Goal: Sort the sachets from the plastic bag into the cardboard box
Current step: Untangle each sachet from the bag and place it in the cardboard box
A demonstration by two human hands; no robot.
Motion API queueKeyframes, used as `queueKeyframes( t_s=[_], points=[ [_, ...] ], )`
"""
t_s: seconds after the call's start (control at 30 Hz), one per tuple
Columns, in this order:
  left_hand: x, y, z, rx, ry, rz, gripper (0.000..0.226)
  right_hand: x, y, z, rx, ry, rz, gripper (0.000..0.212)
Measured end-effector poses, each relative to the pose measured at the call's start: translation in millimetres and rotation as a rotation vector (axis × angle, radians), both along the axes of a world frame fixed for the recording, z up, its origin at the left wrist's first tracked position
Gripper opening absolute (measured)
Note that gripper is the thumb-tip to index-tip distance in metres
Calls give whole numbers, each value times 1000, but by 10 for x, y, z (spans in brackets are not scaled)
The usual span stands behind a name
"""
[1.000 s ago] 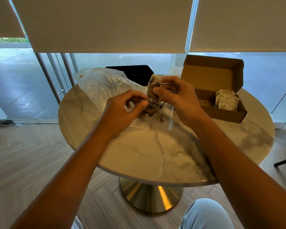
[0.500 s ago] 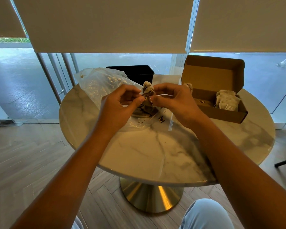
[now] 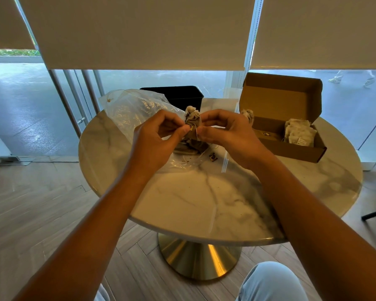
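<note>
sachet held between both hands above the bag mouth, strings in need of untangling

head view. the left hand (image 3: 154, 137) and the right hand (image 3: 226, 131) met over the middle of the round marble table (image 3: 204, 203). both were closed narrowly, thumb against forefinger, on one sachet (image 3: 192, 119) held upright between them. the left fingertips (image 3: 186, 129) appeared to pinch its small tag and thread; the right fingertips (image 3: 201, 131) pinched the sachet's lower edge. a second sachet (image 3: 248, 115) showed behind the right hand's knuckles; whether the hand held it could not be told.

the plastic bag (image 3: 135, 111) lay crumpled on the table beneath and to the left of the hands, its mouth facing the person. a dark clump of more sachets (image 3: 193, 146) sat at that mouth, directly below the hands. a loose tag (image 3: 213, 157) lay on the table just beside the bag's edge.

the cardboard box (image 3: 291, 146) stood open at the right of the table, lid raised, well apart from the bag. a stack of pale sachets (image 3: 297, 133) stood at its right end, with the left part largely unfilled.

judgement: the step in hand was freeing one sachet and its thread from the rest. it would be done well by keeping the pinch light on the paper, drawing the thread clear before lifting, and then setting the sachet upright against the stack in the box. pulling hard risked tearing the tag off.
</note>
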State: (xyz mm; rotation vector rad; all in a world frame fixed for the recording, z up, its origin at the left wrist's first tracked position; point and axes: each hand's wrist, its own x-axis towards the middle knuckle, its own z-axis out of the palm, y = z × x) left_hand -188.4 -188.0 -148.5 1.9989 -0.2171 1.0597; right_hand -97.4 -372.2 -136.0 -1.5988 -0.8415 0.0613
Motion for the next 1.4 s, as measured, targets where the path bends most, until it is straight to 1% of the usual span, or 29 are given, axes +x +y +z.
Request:
queueKeyframes(
  t_s=[0.17, 0.3, 0.43, 0.53, 0.67, 0.77, 0.83, 0.9, 1.0, 1.03, 1.07, 1.13, 1.27, 1.33, 1.4],
  points=[
    [-2, -22, -13, -18, 23, -9, 15, -14, -9, 1, -22, -10, 2, 28],
    [4, -25, -28, -12, 41, -32, 16, -3, 1, -15, -38, -30, -23, 25],
    [-20, -47, -31, 70, 72, -62, 15, 14, 2, -29, -79, -71, -50, 20],
    [-7, -63, -5, 94, 54, -67, 12, 24, -28, -31, -85, -68, -71, 18],
    [59, -134, 145, 197, 25, -45, 12, 108, -196, 72, -61, -53, -156, 16],
    [194, -314, 273, 223, 22, -52, 12, 204, -456, 217, -34, -29, -260, 16],
    [310, -480, 322, 288, 74, -46, 11, 282, -635, 320, -9, -15, -342, 15],
    [463, -642, 332, 424, 138, 14, 16, 364, -781, 387, -16, -16, -417, 13],
    [693, -824, 281, 759, 255, 202, 33, 505, -907, 387, -126, 1, -456, 13],
    [750, -854, 255, 830, 294, 234, 37, 530, -924, 369, -201, -1, -434, 12],
    [791, -870, 229, 859, 316, 245, 38, 552, -931, 343, -276, -7, -411, 11],
    [831, -864, 184, 860, 320, 245, 38, 591, -922, 298, -376, -7, -368, 11],
    [846, -815, 153, 861, 294, 257, 28, 696, -864, 268, -494, -6, -289, 12],
    [857, -803, 135, 837, 303, 240, 24, 779, -828, 254, -591, -48, -252, 19],
    [866, -804, 113, 806, 311, 230, 22, 855, -789, 226, -701, -128, -286, 21]
  ],
)
